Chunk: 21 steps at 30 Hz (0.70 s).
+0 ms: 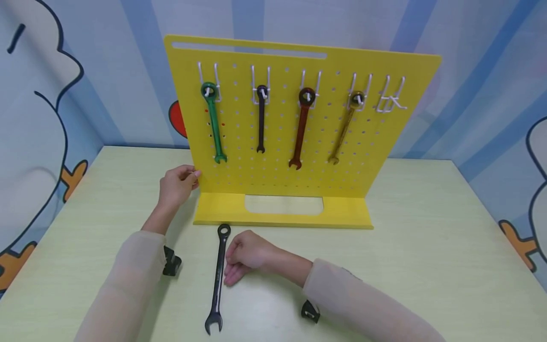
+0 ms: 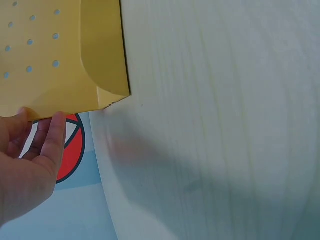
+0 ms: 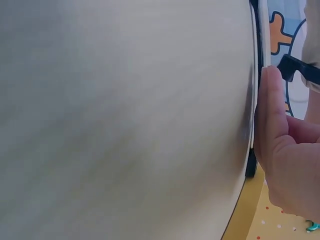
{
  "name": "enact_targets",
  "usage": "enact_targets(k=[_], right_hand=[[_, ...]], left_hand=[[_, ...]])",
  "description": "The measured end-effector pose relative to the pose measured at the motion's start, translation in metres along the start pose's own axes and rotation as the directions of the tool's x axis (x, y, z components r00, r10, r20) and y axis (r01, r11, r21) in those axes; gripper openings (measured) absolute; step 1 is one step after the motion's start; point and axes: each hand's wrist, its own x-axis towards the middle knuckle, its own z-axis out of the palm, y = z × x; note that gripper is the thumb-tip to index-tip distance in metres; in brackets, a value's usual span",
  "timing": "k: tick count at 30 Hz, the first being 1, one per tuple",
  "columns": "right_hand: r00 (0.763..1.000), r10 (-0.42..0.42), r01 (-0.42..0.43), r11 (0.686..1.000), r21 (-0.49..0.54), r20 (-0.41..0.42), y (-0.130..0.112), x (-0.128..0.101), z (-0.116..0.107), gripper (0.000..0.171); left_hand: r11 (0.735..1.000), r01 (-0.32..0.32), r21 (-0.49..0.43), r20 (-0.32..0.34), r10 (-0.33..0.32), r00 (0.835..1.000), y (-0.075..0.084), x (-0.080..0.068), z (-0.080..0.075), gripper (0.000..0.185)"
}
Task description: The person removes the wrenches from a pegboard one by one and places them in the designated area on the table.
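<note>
Head view: a yellow pegboard stand (image 1: 299, 118) sits toward the far edge of the desk (image 1: 427, 266), its flat foot resting on the desktop. White hooks along the top carry four wrenches by their ring ends, so each hangs jaw-down against the board: a green wrench (image 1: 213, 123) nearest the board's left edge, then a black wrench (image 1: 261, 118), a red wrench (image 1: 301, 127) and a brass-coloured wrench (image 1: 344, 128). The empty hook (image 1: 390, 102) near the board's right edge carries nothing.

The loose black wrench (image 1: 219, 278) lies flat on the desk just in front of the stand's foot, left of the desk's centre; its ring end points toward the board, its open jaw toward the near edge.

Left hand (image 1: 176, 185): at the left edge of the pegboard, low down. In the left wrist view the fingers (image 2: 52, 137) are straight and close together, tips touching the board's edge, thumb on the other face; judged a light steadying contact, not a firm grip, likely so the free-standing board does not shift.

Right hand (image 1: 243, 256): rests on the desk just right of the loose wrench's shaft. Fingers (image 3: 272, 117) lie extended along the shaft, touching it from the side, not wrapped round it. The wrench is not lifted.
</note>
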Motion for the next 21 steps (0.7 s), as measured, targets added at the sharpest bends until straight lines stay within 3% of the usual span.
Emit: enact_targets(k=[5,15,21], right_hand=[[1.000,-0.003,0.003,1.000,-0.005,-0.001,-0.003,-0.003,-0.005,0.005],[0.999,-0.028,0.030,0.997,-0.067,0.032,-0.001,-0.009,-0.021,0.006],[0.998,-0.044,0.048,0.994,-0.098,0.041,-0.001,-0.012,-0.034,0.009]], left_hand=[[1.000,0.007,-0.009,0.002,-0.007,1.000,-0.003,0.003,0.001,0.030],[0.995,-0.086,0.049,-0.049,0.088,0.995,-0.066,0.059,0.020,0.038],[0.996,-0.077,0.033,-0.061,0.079,0.995,-0.071,0.064,0.023,0.035]])
